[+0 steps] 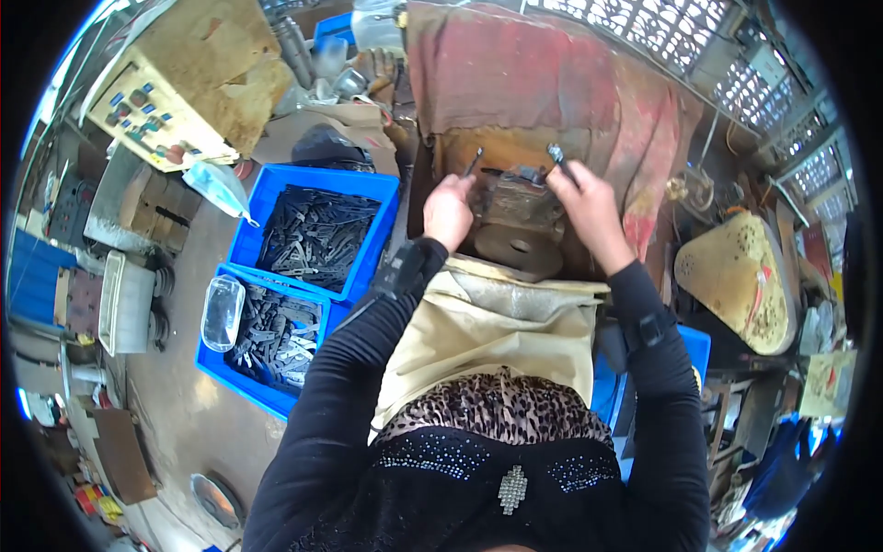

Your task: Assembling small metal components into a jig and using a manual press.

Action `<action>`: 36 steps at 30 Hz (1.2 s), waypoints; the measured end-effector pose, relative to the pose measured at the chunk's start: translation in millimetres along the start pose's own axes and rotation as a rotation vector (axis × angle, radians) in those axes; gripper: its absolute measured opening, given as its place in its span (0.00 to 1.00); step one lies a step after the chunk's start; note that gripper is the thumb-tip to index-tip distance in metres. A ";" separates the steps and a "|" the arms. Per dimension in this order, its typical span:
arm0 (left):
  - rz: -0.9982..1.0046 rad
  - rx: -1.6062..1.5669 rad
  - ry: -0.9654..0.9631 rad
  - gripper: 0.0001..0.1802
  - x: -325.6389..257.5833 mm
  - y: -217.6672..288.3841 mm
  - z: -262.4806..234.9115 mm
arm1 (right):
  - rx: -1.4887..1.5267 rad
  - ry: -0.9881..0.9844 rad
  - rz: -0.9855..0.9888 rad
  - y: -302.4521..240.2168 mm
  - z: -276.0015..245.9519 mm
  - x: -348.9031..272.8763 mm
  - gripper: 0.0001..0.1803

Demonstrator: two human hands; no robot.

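Note:
My left hand is closed around a thin dark metal rod that sticks up from the fist. A dark metal tool or part is gripped in my right hand, its end pointing up and left. Both hands hover over a rusty press fixture with a round metal disc at its front. The small dark die block sits between the two hands. A beige apron covers my lap below the fixture.
Two blue crates with several dark flat metal pieces stand on the floor at my left. A clear plastic container rests on the nearer crate. A yellow control box is far left. A perforated yellow seat is at right.

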State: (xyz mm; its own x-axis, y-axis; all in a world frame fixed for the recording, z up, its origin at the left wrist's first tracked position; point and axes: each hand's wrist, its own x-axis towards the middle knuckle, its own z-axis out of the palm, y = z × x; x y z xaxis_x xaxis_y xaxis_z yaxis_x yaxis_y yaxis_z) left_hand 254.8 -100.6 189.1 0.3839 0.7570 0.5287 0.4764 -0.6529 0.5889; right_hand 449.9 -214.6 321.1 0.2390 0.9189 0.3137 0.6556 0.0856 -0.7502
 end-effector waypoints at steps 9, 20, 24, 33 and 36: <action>-0.378 -0.309 -0.369 0.09 -1.0 -67.4 76.8 | -0.310 -0.225 -0.336 3.7 15.2 -145.3 0.12; 0.590 0.945 -0.514 0.09 -29.6 -140.0 119.5 | 0.230 -0.347 -0.081 37.4 40.7 -173.8 0.16; 0.475 0.511 -0.539 0.09 -8.8 -88.0 92.3 | 0.497 -0.301 0.449 36.8 1.4 -147.3 0.18; 0.281 0.257 -0.119 0.09 -29.6 74.3 17.3 | 1.080 0.043 0.718 67.7 16.4 -116.2 0.13; 0.298 0.252 -0.203 0.08 -47.5 124.3 13.6 | 1.242 0.159 0.711 59.1 23.9 -102.7 0.09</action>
State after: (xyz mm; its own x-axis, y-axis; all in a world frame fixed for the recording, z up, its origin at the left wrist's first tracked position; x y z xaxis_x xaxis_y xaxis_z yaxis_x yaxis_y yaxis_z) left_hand 306.5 -217.4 228.9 0.6697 0.5423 0.5074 0.4895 -0.8361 0.2476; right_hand 447.0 -294.8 230.6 0.3745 0.8638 -0.3370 -0.6513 -0.0136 -0.7587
